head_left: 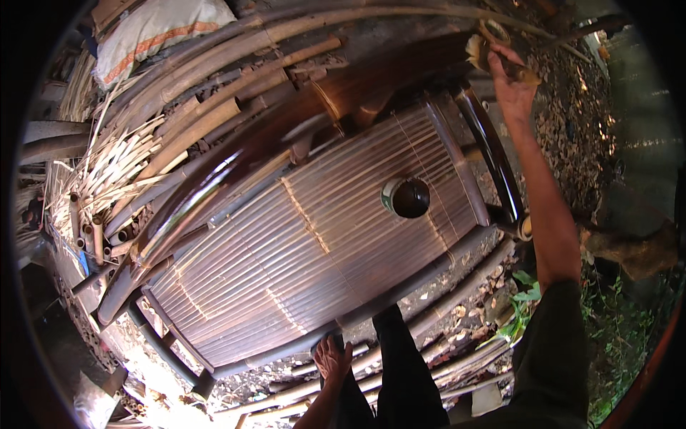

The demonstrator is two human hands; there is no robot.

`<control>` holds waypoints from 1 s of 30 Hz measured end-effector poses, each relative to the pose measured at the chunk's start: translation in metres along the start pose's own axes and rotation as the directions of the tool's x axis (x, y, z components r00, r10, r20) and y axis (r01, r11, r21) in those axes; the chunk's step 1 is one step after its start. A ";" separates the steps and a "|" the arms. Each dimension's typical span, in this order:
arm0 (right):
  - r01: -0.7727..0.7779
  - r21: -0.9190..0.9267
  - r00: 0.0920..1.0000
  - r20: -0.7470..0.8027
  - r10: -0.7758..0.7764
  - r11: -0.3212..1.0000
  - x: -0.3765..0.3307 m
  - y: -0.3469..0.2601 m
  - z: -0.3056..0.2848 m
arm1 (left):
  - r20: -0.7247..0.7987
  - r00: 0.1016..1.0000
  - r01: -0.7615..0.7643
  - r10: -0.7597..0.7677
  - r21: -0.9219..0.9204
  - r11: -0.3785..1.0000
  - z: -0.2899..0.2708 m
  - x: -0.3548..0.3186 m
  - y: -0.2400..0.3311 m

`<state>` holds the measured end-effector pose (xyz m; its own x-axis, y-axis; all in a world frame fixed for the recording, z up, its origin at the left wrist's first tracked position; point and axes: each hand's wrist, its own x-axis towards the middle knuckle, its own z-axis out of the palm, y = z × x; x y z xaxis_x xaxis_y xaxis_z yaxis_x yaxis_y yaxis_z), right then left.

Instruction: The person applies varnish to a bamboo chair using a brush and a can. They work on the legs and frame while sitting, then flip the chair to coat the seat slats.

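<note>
A long bamboo bench (343,236) with a slatted seat stretches in front of me, its dark backrest glossy in places. At the far right end of the backrest my right hand (506,68) is raised, its fingers closed round a brush with pale bristles (474,53). The bristles point left, toward the backrest's end; whether they touch it I cannot tell. On the right part of the seat stands a round can (411,198) of dark, shiny liquid. My left hand (333,357) lies on my dark-clothed knee by the seat's front edge, fingers extended and holding nothing.
Bamboo poles (236,53) lie behind the bench, with a heap of split strips (121,171) at the left. A white sack with an orange stripe (161,36) sits at the far left. Green plants (529,297) grow at the right, and more poles lie near my legs.
</note>
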<state>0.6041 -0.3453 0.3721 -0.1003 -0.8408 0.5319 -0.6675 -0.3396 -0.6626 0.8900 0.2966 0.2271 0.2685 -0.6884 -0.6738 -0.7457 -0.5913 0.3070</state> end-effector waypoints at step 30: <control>-0.365 -0.129 0.736 0.566 0.371 0.922 -0.287 -0.002 0.029 | 0.036 0.997 0.062 -0.063 0.050 0.997 -0.009 0.002 0.017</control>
<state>0.6562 -0.1155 0.2056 0.0957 -0.9836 -0.1526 -0.6741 0.0487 -0.7370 0.8834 0.2809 0.2372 0.2929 -0.6338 -0.7159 -0.7574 -0.6107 0.2308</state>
